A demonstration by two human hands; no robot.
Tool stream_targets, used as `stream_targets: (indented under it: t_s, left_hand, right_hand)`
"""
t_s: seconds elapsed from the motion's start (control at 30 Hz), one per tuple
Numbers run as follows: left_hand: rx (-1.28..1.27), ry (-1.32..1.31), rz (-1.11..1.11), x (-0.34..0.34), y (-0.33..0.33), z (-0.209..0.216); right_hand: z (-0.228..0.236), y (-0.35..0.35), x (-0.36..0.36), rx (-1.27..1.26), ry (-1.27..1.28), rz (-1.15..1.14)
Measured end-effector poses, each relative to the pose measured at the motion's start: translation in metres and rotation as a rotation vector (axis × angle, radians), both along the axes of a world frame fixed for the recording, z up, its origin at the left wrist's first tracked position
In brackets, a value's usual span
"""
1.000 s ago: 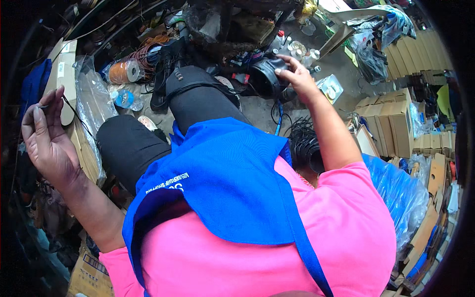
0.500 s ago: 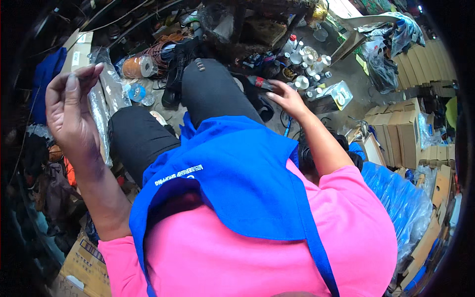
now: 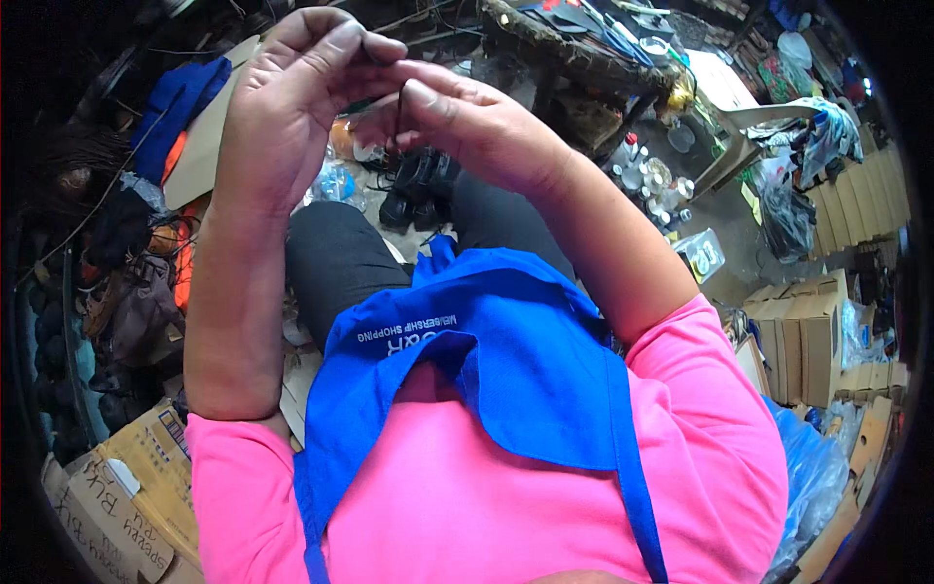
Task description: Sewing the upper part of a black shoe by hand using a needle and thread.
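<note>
Above my black-clad knees (image 3: 336, 234), both of my grips are raised close together, fingertips near fingertips. My left grip (image 3: 282, 102) is turned palm inward, its fingers curled over and its thumb drawn up toward them; whether it is closed on anything I cannot tell. My right grip (image 3: 486, 127) reaches across from the other side, fingers extended toward the left and thumb bent in beside them. A thin dark strand (image 3: 399, 112) shows in the gap between the two, just beside my right thumb tip; its ends are hidden, and I cannot tell which fingers, if any, pinch it.

Below, a blue apron (image 3: 545, 380) covers the front of my pink shirt (image 3: 700, 428). Beyond the knees, black objects (image 3: 418, 185) lie on the floor, with a clear bottle bearing a blue band (image 3: 336, 183) to their left. Forward and to the right stands a rough-edged counter (image 3: 535, 41); near it on the floor is a cluster of bottles (image 3: 657, 185), with a clear container (image 3: 700, 255) just beside. Stacked cardboard (image 3: 793, 331) stands at my far right, and a flattened carton (image 3: 161, 457) lies at lower left.
</note>
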State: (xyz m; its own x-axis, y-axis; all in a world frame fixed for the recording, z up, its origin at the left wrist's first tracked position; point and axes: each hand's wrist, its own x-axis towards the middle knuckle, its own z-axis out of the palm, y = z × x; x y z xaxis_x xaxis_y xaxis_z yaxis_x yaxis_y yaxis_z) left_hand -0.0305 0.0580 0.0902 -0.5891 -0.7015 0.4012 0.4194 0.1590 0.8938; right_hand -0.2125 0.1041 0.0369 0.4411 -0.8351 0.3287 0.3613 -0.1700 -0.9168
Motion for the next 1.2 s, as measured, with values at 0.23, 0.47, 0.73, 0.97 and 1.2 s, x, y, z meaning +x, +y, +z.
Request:
stream_targets:
  t_s: [0.23,0.47,0.73,0.97,1.2]
  left_hand:
    - [0.180,0.254,0.196,0.071,-0.046,0.000]
    - [0.378,0.261,0.373,0.090,-0.084,-0.062]
    - [0.702,0.266,0.616,0.059,-0.137,-0.157]
    - [0.970,0.017,0.655,-0.010,-0.155,-0.276]
    - [1.046,-0.667,0.295,-0.049,-0.170,-0.360]
  right_hand:
    - [-0.035,0.010,-0.049,0.345,0.047,-0.079]
    - [-0.065,-0.007,-0.092,0.422,0.463,-0.379]
    - [-0.068,-0.045,-0.130,0.461,0.116,-0.741]
    - [-0.066,-0.088,-0.116,0.137,-0.277,-0.748]
    - [-0.076,-0.099,-0.091,-0.298,0.206,-0.756]
